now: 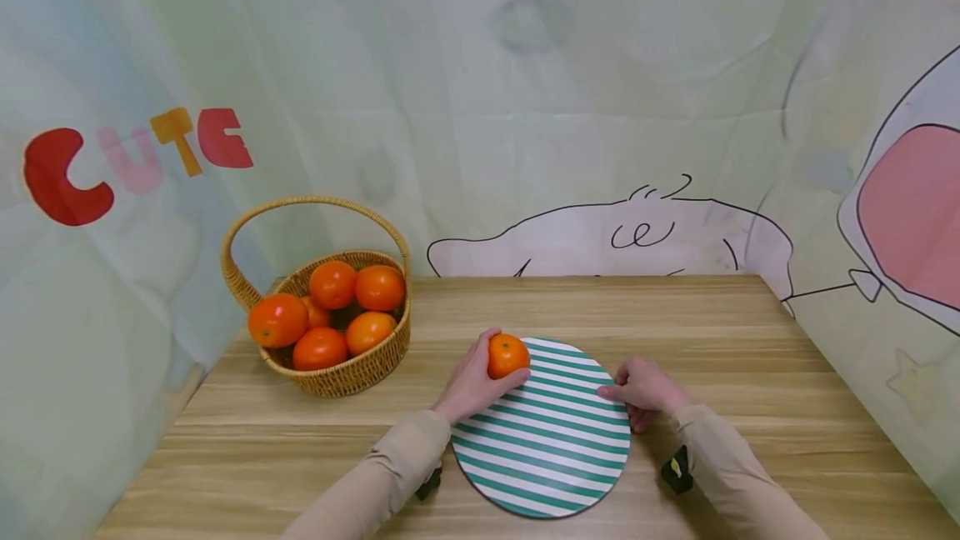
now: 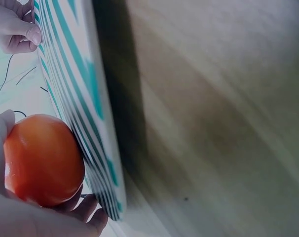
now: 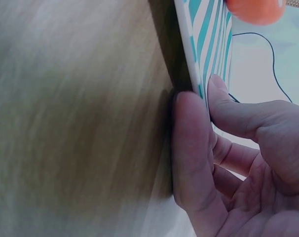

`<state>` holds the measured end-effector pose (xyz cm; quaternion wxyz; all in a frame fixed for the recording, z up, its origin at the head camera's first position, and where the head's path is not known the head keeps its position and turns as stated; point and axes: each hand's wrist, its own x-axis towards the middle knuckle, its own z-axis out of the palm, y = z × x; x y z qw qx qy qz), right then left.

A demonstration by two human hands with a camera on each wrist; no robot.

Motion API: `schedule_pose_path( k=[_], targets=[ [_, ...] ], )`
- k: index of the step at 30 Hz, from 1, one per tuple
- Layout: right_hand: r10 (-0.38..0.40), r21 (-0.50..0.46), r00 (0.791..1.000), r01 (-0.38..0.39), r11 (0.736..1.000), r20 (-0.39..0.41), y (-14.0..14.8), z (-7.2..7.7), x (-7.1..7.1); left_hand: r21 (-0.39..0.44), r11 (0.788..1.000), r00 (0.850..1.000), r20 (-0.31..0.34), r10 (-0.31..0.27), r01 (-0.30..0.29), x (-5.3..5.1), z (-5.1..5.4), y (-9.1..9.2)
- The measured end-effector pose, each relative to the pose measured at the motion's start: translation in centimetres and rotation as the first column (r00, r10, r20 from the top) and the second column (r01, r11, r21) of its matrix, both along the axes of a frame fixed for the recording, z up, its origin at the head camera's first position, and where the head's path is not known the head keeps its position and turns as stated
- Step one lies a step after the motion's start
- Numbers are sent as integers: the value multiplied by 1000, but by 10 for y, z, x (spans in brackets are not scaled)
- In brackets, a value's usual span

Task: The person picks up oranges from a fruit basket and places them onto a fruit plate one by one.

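Hands (image 1: pixel 471 383) (image 1: pixel 648 386): left grips one orange (image 1: pixel 509 356), right one board (image 1: pixel 547 440); six oranges (image 1: pixel 333 285) in basket (image 1: pixel 375 369).

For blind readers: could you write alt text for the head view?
A person's left hand grips an orange fruit at the far left edge of a round, green-and-white striped board, while the right hand pinches its right rim. A wicker basket of similar fruit stands left on the wooden table.
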<state>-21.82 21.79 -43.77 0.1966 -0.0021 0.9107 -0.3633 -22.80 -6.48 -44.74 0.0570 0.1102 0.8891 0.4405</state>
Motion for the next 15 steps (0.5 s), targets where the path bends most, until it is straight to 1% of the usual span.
schedule_pose_path(
  k=[7, 10, 12, 14, 15],
  targets=[
    [-9, 14, 1000, 9, 1000, -5, 2, -1, 0, 6, 1000, 1000, 2, 1, -1, -1, -2, 3],
    [-20, 17, 1000, 21, 1000, -6, 2, -1, 0, 20, 1000, 1000, 7, 10, -10, 0, 0, 2],
    [-15, 13, 1000, 15, 1000, -10, 2, -1, 1, 23, 1000, 1000, -5, 18, -18, 2, 4, -3],
    [-4, 7, 1000, 4, 1000, -16, 2, -1, 1, 21, 999, 998, -47, 36, -35, 6, 14, -13],
    [2, 3, 1000, -2, 1000, -19, 2, -2, 1, 22, 999, 996, -79, 49, -48, 8, 19, -20]
  ],
)
